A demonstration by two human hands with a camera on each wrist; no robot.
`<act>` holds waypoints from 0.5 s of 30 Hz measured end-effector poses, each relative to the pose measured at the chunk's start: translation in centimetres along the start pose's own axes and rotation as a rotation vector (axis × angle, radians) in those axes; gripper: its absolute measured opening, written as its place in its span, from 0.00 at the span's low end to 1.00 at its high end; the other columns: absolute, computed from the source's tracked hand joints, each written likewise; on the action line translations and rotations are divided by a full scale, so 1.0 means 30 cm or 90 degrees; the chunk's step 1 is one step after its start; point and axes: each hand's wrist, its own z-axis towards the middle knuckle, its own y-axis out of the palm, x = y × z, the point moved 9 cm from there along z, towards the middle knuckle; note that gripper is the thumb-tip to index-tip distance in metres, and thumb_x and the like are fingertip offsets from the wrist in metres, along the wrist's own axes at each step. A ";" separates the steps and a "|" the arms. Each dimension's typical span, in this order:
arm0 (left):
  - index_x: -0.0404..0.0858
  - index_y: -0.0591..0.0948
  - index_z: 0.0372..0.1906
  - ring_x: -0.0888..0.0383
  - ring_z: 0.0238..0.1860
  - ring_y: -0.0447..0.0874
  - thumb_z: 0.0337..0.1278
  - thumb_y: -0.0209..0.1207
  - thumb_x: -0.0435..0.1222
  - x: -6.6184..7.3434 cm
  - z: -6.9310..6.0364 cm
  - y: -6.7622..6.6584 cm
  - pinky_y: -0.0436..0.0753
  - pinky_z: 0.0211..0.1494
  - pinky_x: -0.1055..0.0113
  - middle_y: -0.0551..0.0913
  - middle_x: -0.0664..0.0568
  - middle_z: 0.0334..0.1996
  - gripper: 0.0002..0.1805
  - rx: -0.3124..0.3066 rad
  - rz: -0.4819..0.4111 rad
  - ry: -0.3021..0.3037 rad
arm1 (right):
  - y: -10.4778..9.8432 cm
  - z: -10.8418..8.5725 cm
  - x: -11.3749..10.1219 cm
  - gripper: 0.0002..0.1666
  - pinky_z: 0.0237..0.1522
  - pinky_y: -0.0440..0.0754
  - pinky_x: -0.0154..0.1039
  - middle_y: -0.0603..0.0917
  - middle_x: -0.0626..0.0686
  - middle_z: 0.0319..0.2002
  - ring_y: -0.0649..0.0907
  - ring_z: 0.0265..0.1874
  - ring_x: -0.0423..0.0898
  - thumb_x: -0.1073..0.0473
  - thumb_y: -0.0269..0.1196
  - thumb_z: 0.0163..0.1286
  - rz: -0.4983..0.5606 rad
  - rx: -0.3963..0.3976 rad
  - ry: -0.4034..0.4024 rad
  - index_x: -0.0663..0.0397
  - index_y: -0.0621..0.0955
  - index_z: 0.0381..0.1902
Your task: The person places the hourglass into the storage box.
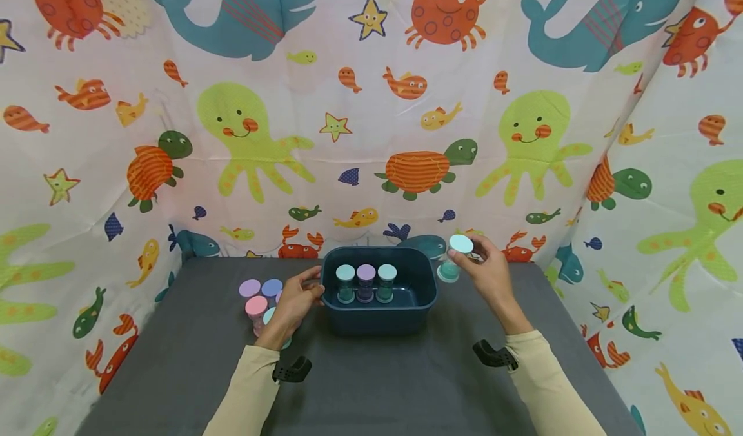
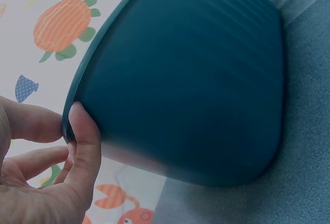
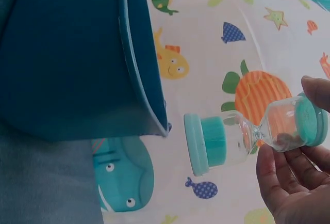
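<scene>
A dark blue plastic bin (image 1: 380, 323) stands mid-table, with two teal-capped sand timers (image 1: 345, 284) and a purple-capped sand timer (image 1: 366, 284) upright in a row inside. My left hand (image 1: 295, 304) pinches the bin's left rim; in the left wrist view its thumb and fingers (image 2: 85, 141) grip the edge from both sides. To the right of the bin, my right hand (image 1: 490, 275) holds another teal sand timer (image 3: 237, 133) by its capped top end. That timer is raised and apart from the bin, with teal sand in its lower bulb.
Several more sand timers, with pink (image 1: 256, 307), purple (image 1: 249, 287), blue (image 1: 272, 287) and teal caps, stand left of the bin, partly hidden by my left hand and forearm. A grey cloth (image 1: 383, 384) covers the table. A sea-animal curtain (image 1: 360, 184) hangs behind it.
</scene>
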 end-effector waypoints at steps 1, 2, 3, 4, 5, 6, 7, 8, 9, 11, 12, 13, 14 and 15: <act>0.38 0.69 0.70 0.44 0.50 0.77 0.65 0.55 0.26 -0.001 0.000 0.000 0.83 0.41 0.69 0.73 0.39 0.62 0.28 0.000 0.000 -0.001 | 0.008 0.000 -0.003 0.32 0.49 0.74 0.18 0.78 0.57 0.56 0.77 0.51 0.41 0.50 0.70 0.63 0.007 -0.004 0.001 0.57 0.75 0.62; 0.38 0.69 0.70 0.45 0.50 0.77 0.65 0.55 0.26 -0.002 0.000 0.000 0.83 0.41 0.69 0.73 0.39 0.62 0.28 0.000 0.000 -0.002 | 0.015 0.001 -0.005 0.32 0.49 0.74 0.18 0.78 0.57 0.57 0.76 0.52 0.42 0.50 0.69 0.63 0.010 -0.008 0.003 0.57 0.75 0.62; 0.38 0.69 0.70 0.45 0.49 0.78 0.65 0.55 0.26 -0.003 -0.001 0.000 0.83 0.41 0.69 0.73 0.39 0.62 0.28 0.000 0.000 -0.003 | 0.022 0.003 -0.007 0.32 0.49 0.74 0.18 0.78 0.57 0.57 0.76 0.52 0.43 0.51 0.69 0.63 0.013 -0.012 0.004 0.57 0.75 0.62; 0.38 0.69 0.70 0.46 0.49 0.78 0.65 0.55 0.26 -0.003 -0.001 0.000 0.83 0.41 0.69 0.73 0.40 0.62 0.28 0.001 0.000 -0.004 | 0.031 0.004 -0.009 0.32 0.49 0.74 0.18 0.78 0.57 0.56 0.76 0.52 0.43 0.51 0.69 0.64 0.016 -0.017 0.005 0.56 0.75 0.62; 0.38 0.69 0.70 0.47 0.48 0.78 0.65 0.55 0.26 -0.003 -0.001 0.000 0.83 0.41 0.69 0.73 0.40 0.62 0.28 0.001 0.000 -0.005 | 0.040 0.006 -0.011 0.32 0.49 0.74 0.19 0.78 0.57 0.56 0.76 0.52 0.44 0.51 0.69 0.64 0.019 -0.023 0.006 0.56 0.75 0.62; 0.38 0.69 0.70 0.47 0.47 0.78 0.65 0.54 0.26 -0.003 -0.002 0.000 0.83 0.41 0.69 0.73 0.39 0.61 0.28 0.002 -0.001 -0.005 | 0.050 0.007 -0.015 0.31 0.49 0.74 0.19 0.78 0.57 0.56 0.75 0.52 0.44 0.52 0.68 0.65 0.020 -0.030 0.006 0.57 0.75 0.63; 0.38 0.69 0.70 0.48 0.46 0.78 0.65 0.54 0.26 -0.003 -0.002 -0.001 0.83 0.40 0.70 0.73 0.40 0.61 0.28 0.002 0.001 -0.005 | 0.061 0.008 -0.019 0.31 0.49 0.74 0.20 0.78 0.57 0.56 0.75 0.52 0.44 0.53 0.68 0.65 0.025 -0.036 0.006 0.57 0.74 0.62; 0.38 0.68 0.70 0.49 0.46 0.78 0.65 0.54 0.26 -0.003 -0.002 -0.002 0.83 0.40 0.70 0.73 0.39 0.61 0.28 0.002 0.001 -0.005 | 0.072 0.009 -0.022 0.31 0.49 0.74 0.21 0.78 0.58 0.56 0.75 0.52 0.44 0.54 0.68 0.65 0.028 -0.043 0.004 0.57 0.74 0.62; 0.38 0.68 0.70 0.49 0.46 0.78 0.66 0.54 0.26 -0.003 -0.002 -0.002 0.83 0.40 0.70 0.73 0.40 0.61 0.28 0.002 0.002 -0.006 | 0.084 0.010 -0.027 0.31 0.50 0.75 0.22 0.78 0.58 0.56 0.75 0.52 0.44 0.54 0.68 0.65 0.034 -0.050 0.003 0.58 0.74 0.63; 0.38 0.68 0.70 0.47 0.48 0.78 0.66 0.54 0.26 -0.002 -0.001 -0.001 0.83 0.40 0.70 0.73 0.40 0.61 0.28 0.001 0.002 -0.006 | 0.110 0.009 -0.034 0.30 0.50 0.75 0.23 0.78 0.59 0.56 0.75 0.52 0.45 0.55 0.68 0.65 0.042 -0.068 0.001 0.58 0.74 0.63; 0.38 0.68 0.70 0.46 0.48 0.78 0.66 0.54 0.26 -0.002 0.000 -0.001 0.83 0.40 0.70 0.73 0.40 0.62 0.28 0.001 0.004 -0.005 | 0.124 0.009 -0.038 0.31 0.51 0.75 0.23 0.78 0.59 0.56 0.75 0.52 0.45 0.55 0.68 0.65 0.044 -0.078 -0.001 0.58 0.74 0.63; 0.38 0.68 0.70 0.45 0.49 0.77 0.66 0.54 0.26 -0.001 0.000 -0.001 0.83 0.40 0.70 0.73 0.40 0.62 0.28 0.001 0.005 -0.003 | 0.137 0.009 -0.041 0.31 0.51 0.75 0.24 0.78 0.59 0.56 0.76 0.52 0.46 0.54 0.68 0.65 0.047 -0.086 -0.003 0.57 0.74 0.63; 0.38 0.68 0.70 0.44 0.50 0.77 0.66 0.54 0.26 0.000 0.001 -0.001 0.83 0.40 0.70 0.73 0.39 0.62 0.28 0.001 0.004 -0.002 | 0.151 0.008 -0.044 0.31 0.51 0.75 0.24 0.78 0.58 0.56 0.76 0.53 0.46 0.54 0.68 0.65 0.045 -0.096 -0.004 0.57 0.74 0.63; 0.38 0.68 0.70 0.43 0.50 0.77 0.66 0.54 0.26 0.001 0.001 -0.001 0.83 0.40 0.70 0.73 0.39 0.62 0.28 0.001 0.004 -0.001 | 0.164 0.007 -0.047 0.31 0.52 0.76 0.26 0.78 0.58 0.56 0.76 0.53 0.47 0.53 0.69 0.64 0.044 -0.105 -0.006 0.57 0.74 0.62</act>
